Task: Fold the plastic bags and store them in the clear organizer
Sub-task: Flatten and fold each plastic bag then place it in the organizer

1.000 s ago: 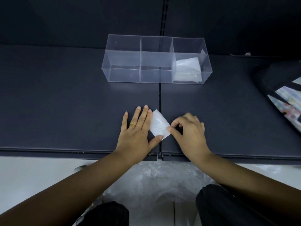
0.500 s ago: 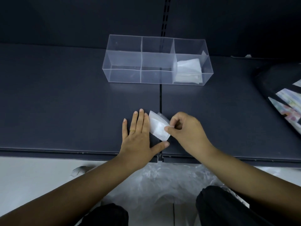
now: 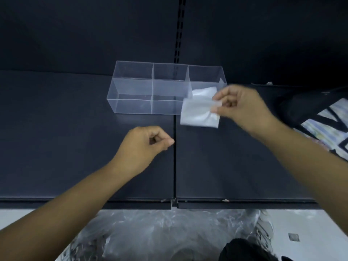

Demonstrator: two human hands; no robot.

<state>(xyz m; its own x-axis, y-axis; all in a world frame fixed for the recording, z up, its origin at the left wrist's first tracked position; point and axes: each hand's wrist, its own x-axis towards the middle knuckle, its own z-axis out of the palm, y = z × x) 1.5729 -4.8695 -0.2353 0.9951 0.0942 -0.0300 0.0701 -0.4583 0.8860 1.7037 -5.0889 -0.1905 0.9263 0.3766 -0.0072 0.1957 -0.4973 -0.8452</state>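
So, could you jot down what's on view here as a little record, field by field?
store: clear organizer on dark shelf
stored: folded bags in its right-end compartment
right hand: pinches a folded plastic bag in the air by that compartment
left hand: fingers curled, holds nothing
waiting: heap of loose plastic bags below the shelf edge

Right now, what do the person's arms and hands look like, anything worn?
Both forearms are bare to the frame's edge: no sleeves, gloves or watch. The left hand and right hand are motion-blurred, so no ring can be made out.
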